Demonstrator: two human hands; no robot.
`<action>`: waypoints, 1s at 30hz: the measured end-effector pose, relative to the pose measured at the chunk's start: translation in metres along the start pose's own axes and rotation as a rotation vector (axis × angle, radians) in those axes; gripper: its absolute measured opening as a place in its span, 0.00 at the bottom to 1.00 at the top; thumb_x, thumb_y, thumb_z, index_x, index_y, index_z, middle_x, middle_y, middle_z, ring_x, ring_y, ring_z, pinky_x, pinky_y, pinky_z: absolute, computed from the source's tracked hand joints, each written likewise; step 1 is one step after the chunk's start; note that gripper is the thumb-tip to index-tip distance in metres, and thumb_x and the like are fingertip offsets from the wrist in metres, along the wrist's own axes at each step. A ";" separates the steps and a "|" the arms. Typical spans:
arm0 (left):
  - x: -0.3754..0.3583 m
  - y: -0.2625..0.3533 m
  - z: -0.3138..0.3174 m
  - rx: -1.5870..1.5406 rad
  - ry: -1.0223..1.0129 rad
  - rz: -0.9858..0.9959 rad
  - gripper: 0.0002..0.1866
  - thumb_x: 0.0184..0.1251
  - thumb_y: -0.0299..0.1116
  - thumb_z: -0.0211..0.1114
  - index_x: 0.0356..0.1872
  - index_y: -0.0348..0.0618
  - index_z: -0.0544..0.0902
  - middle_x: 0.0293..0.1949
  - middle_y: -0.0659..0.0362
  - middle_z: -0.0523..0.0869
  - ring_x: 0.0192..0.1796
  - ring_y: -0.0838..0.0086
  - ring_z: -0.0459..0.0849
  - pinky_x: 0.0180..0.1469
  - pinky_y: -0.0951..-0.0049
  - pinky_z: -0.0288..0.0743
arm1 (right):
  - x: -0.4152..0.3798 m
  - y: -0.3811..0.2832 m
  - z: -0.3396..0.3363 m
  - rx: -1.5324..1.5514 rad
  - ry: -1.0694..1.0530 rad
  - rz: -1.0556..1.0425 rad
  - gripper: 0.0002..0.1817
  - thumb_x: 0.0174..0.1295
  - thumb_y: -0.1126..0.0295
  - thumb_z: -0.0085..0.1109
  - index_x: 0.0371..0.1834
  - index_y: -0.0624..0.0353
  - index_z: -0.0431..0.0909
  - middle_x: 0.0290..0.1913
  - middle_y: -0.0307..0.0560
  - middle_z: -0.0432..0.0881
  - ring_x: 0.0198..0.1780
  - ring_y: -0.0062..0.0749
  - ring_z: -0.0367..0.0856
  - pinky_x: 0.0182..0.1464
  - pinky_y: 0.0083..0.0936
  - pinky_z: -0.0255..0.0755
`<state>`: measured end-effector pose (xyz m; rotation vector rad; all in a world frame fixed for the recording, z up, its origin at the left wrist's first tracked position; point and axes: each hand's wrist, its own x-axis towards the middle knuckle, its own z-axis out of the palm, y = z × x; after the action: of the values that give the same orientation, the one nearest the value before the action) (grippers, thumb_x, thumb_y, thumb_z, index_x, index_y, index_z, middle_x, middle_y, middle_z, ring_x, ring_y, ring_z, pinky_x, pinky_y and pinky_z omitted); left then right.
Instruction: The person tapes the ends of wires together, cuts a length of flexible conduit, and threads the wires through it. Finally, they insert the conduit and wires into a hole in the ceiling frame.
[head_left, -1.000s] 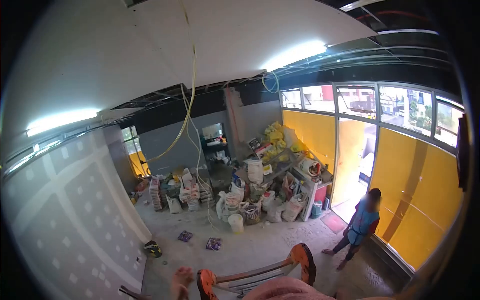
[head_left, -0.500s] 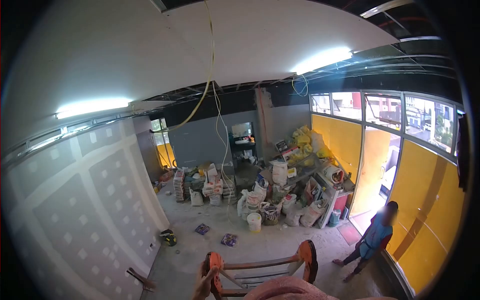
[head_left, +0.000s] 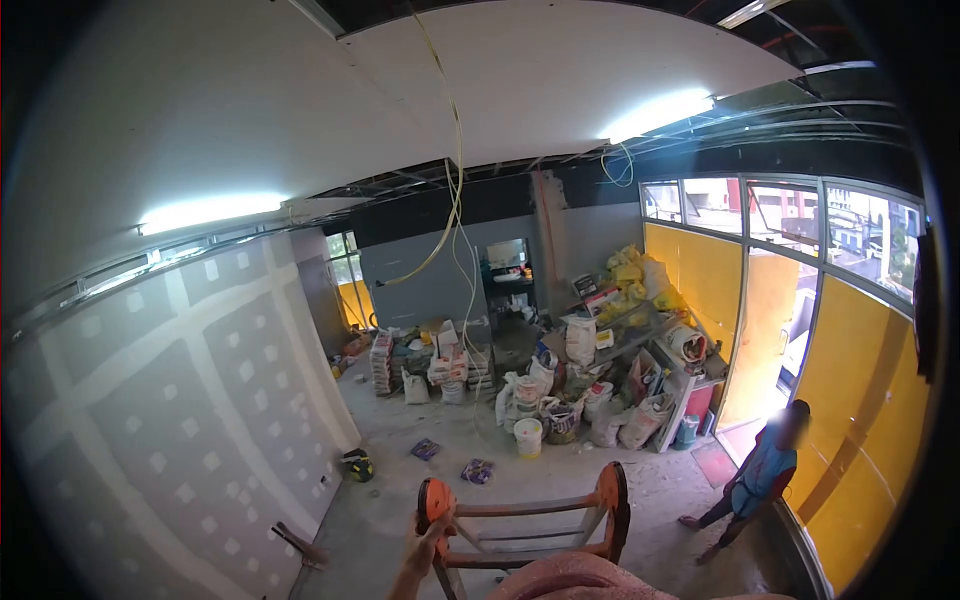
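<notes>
An orange-and-grey stepladder rises at the bottom centre, its two top ends and crossbars close below me. My left hand is wrapped round the ladder's left side, just under the orange end cap. A pinkish cloth-like shape, probably part of my clothing, covers the lower middle of the ladder. My right hand is out of sight.
A person in blue stands on the floor at right, near the open door. Sacks, buckets and debris are piled at the back. Loose cables dangle from the ceiling panel. A patched wall stands left.
My view has turned slightly left, so the room appears shifted right. The left hand stays on the ladder. The hanging yellowish cable appears at a different angle.
</notes>
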<state>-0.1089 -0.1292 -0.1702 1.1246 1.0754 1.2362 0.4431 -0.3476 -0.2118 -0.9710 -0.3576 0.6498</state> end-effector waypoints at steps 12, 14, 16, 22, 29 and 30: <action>0.013 -0.022 -0.008 -0.022 -0.086 0.056 0.22 0.62 0.46 0.72 0.48 0.42 0.77 0.28 0.63 0.78 0.30 0.78 0.76 0.34 0.76 0.70 | -0.011 0.033 0.021 -0.078 -0.056 0.122 0.16 0.71 0.58 0.49 0.42 0.61 0.76 0.36 0.46 0.80 0.35 0.33 0.74 0.40 0.32 0.68; 0.009 -0.016 -0.004 -0.007 -0.084 0.060 0.23 0.62 0.46 0.72 0.50 0.42 0.76 0.28 0.63 0.78 0.30 0.78 0.76 0.34 0.75 0.70 | -0.014 0.042 0.021 -0.088 -0.056 0.155 0.16 0.71 0.58 0.49 0.42 0.61 0.76 0.37 0.46 0.81 0.35 0.33 0.74 0.40 0.32 0.69; 0.001 -0.008 -0.001 -0.016 -0.053 0.003 0.25 0.62 0.46 0.72 0.52 0.42 0.74 0.29 0.63 0.78 0.30 0.78 0.77 0.35 0.75 0.71 | -0.014 0.051 0.023 -0.101 -0.059 0.185 0.16 0.71 0.58 0.49 0.43 0.62 0.76 0.37 0.46 0.81 0.36 0.33 0.75 0.40 0.32 0.69; 0.013 -0.024 -0.008 0.000 -0.119 0.176 0.23 0.64 0.45 0.70 0.51 0.43 0.73 0.29 0.63 0.78 0.31 0.78 0.76 0.36 0.75 0.71 | -0.016 0.067 0.025 -0.126 -0.060 0.238 0.17 0.72 0.58 0.49 0.45 0.63 0.76 0.39 0.47 0.82 0.38 0.33 0.75 0.42 0.32 0.69; 0.016 -0.028 -0.011 -0.020 -0.106 0.120 0.16 0.68 0.43 0.67 0.46 0.44 0.75 0.29 0.64 0.77 0.31 0.78 0.75 0.36 0.74 0.71 | -0.024 0.088 0.018 -0.154 -0.069 0.301 0.18 0.73 0.58 0.48 0.48 0.64 0.76 0.42 0.47 0.83 0.40 0.32 0.76 0.43 0.32 0.69; 0.017 -0.028 -0.012 -0.022 -0.130 0.125 0.16 0.68 0.43 0.67 0.45 0.44 0.76 0.29 0.64 0.77 0.31 0.78 0.75 0.36 0.74 0.71 | -0.025 0.091 0.014 -0.160 -0.068 0.312 0.19 0.73 0.58 0.48 0.49 0.64 0.76 0.42 0.47 0.83 0.40 0.32 0.76 0.44 0.31 0.69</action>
<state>-0.1164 -0.1118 -0.1999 1.2531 0.9038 1.2506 0.3848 -0.3182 -0.2816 -1.1719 -0.3237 0.9506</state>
